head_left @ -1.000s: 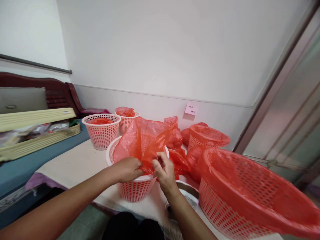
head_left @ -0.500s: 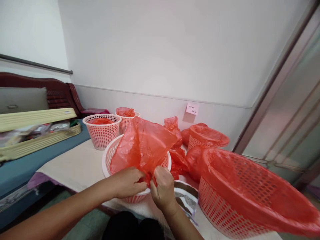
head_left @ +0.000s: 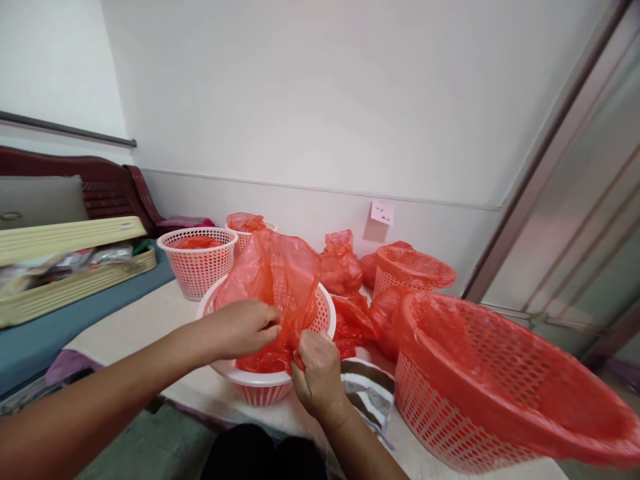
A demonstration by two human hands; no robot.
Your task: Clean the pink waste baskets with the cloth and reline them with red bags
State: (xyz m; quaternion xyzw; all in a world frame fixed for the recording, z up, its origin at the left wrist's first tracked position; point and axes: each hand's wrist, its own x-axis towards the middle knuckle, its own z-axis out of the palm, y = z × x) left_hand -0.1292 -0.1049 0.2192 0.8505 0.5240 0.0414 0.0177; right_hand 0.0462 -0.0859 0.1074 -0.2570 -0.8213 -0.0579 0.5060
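A red plastic bag [head_left: 280,267] stands puffed up inside a white perforated basket [head_left: 327,317] in front of me. My right hand [head_left: 317,370] is closed on the bunched near edge of this bag, at the basket's front right rim. My left hand [head_left: 243,328] is closed too, its curled fingers against the bag's left part over the basket. Exactly how much plastic the left fingers pinch is hidden. Beside my right hand, a striped cloth [head_left: 367,387] in brown, white and grey lies on the table.
To the right stands a large basket [head_left: 445,400] lined with red plastic, a smaller lined one [head_left: 415,267] behind it. Two light baskets with red bags, one a pink basket [head_left: 197,267], stand at the left back. Several red bags [head_left: 343,267] lie between. A pink note [head_left: 382,213] is on the wall.
My left hand has moved up and left, away from my right hand. The bag's top has shifted left and narrowed, and more red plastic shows at the basket's front.
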